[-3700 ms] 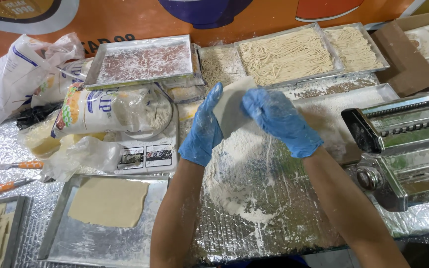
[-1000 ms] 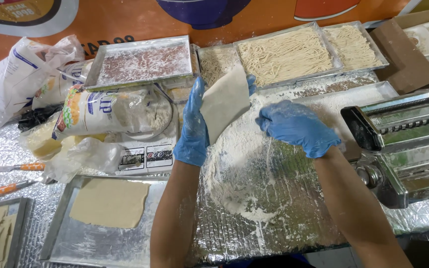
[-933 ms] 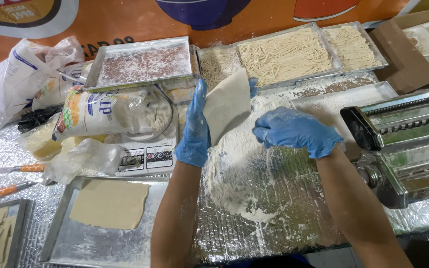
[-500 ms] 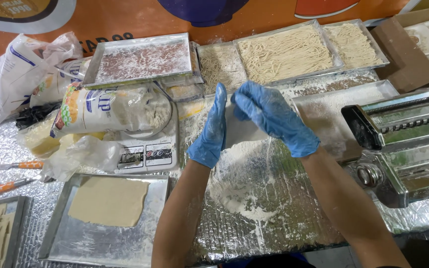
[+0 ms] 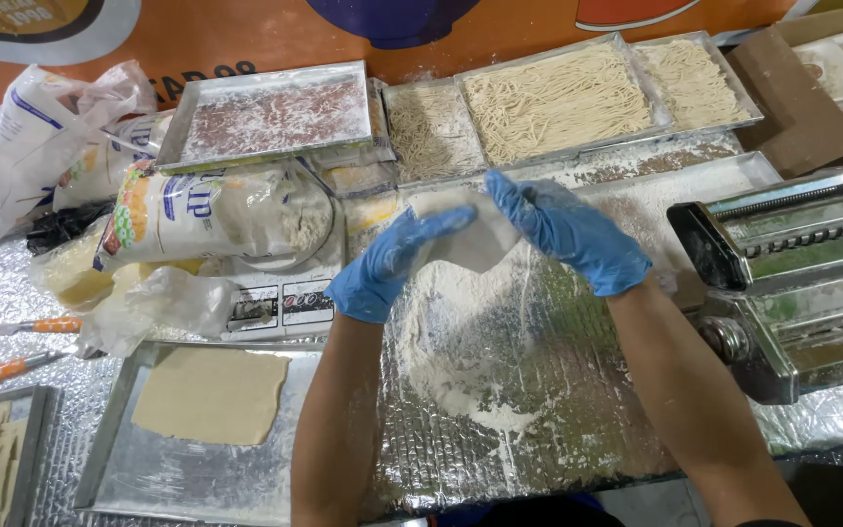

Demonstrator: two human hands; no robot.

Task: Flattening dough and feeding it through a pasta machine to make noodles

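Two hands in blue gloves hold a pale sheet of dough (image 5: 470, 239) between them above a floured work surface (image 5: 578, 390). The left hand (image 5: 397, 262) presses flat against the sheet's near side, fingers stretched along it, while the right hand (image 5: 568, 232) covers the far side with its fingers curved over the top edge; each grip is an open-palmed clasp on the dough rather than a closed fist. The sheet is smooth, off-white and dusted with flour, and only a strip of it shows between the gloves. It hangs just over a heap of loose flour (image 5: 461, 342) spread on the silvery, quilted foil that covers the surface.

To the right stands a shiny metal pasta roller (image 5: 792, 283). Along the back edge lie metal trays of cut noodles (image 5: 553, 102), with another tray dusted in flour (image 5: 265, 112) to their left. A printed flour bag (image 5: 217, 210) lies on a kitchen scale (image 5: 280, 303), beside crumpled plastic bags (image 5: 31, 127). At the lower left, a shallow tray (image 5: 129, 468) carries a flat rectangle of rolled dough (image 5: 212, 395), and two orange-handled knives (image 5: 12, 346) rest near the surface's left edge. An orange banner (image 5: 226, 34) runs behind.
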